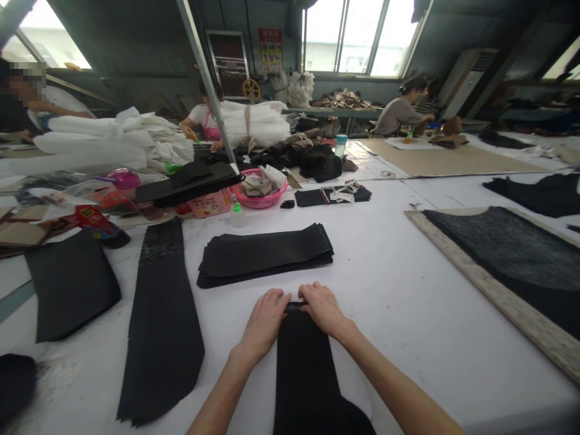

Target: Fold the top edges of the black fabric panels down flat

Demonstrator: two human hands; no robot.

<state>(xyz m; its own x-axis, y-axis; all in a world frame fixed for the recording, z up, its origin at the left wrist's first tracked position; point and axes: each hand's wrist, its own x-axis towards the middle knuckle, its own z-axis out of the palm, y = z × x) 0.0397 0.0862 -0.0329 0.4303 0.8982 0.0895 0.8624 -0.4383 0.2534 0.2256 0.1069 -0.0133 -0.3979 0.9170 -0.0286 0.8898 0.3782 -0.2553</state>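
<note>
A long black fabric piece (306,374) lies in front of me on the white table (380,290), running down past the lower edge of the view. At its far end a narrow strip is folded over. My left hand (267,317) grips the left corner of that fold, fingers curled. On the right corner my right hand (321,307) does the same, thumb and fingers pressed on the edge. Just beyond both hands rests a stack of black fabric pieces (267,251).
More black pieces (163,332) lie to the left. A board with dark fabric (521,260) stands at the right. Behind are a pink basket (260,199), a small bottle with a green cap (237,214) and white bundles (113,142). Several people work across the table.
</note>
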